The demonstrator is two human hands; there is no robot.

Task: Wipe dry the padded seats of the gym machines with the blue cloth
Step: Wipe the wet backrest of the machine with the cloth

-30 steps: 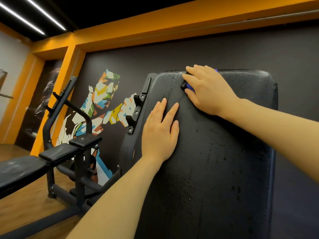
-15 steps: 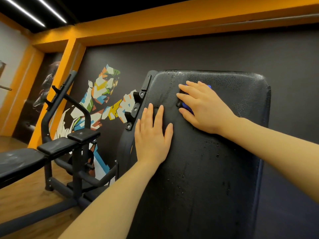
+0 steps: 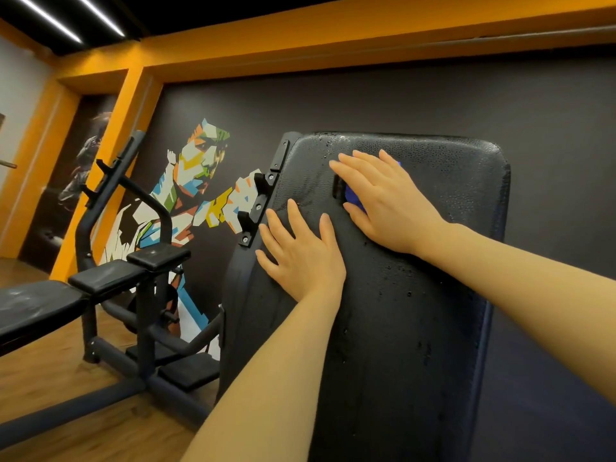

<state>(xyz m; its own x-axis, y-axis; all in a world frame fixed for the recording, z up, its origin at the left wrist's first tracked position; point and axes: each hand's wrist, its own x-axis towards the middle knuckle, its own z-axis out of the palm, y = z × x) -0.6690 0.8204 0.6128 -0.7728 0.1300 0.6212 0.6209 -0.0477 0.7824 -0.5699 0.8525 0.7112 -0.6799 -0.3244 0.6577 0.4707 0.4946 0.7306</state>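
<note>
- While the right hand [image 3: 391, 203] is lying flat on the upper part of the black padded seat back [image 3: 416, 328], its fingers are stretching out straight toward the left and pressing the blue cloth [image 3: 353, 198] against the padding.
- Only a small patch of the cloth is showing, peeking out under the palm and between thumb and forefinger; the remainder is sitting hidden beneath the hand.
- The left hand [image 3: 300, 251] is resting open on the pad too, lower and to the left of the right one, with its fingers spread and pointing up along the pad's left edge; it is holding nothing.
- The two hands are lying near each other but are not touching.
- Water droplets are beading on the pad, thickest along its top edge and scattered below the right wrist.
- A black metal bracket [image 3: 263, 201] is running down the pad's left side, just beside the left fingertips.
- Off to the left, a black weight bench [image 3: 43, 305] with its frame is standing on the wooden floor [image 3: 50, 388].
- Behind it, a many-coloured mural [image 3: 196, 181] of a figure is covering part of the dark wall, which is sitting framed in orange [image 3: 300, 45].
</note>
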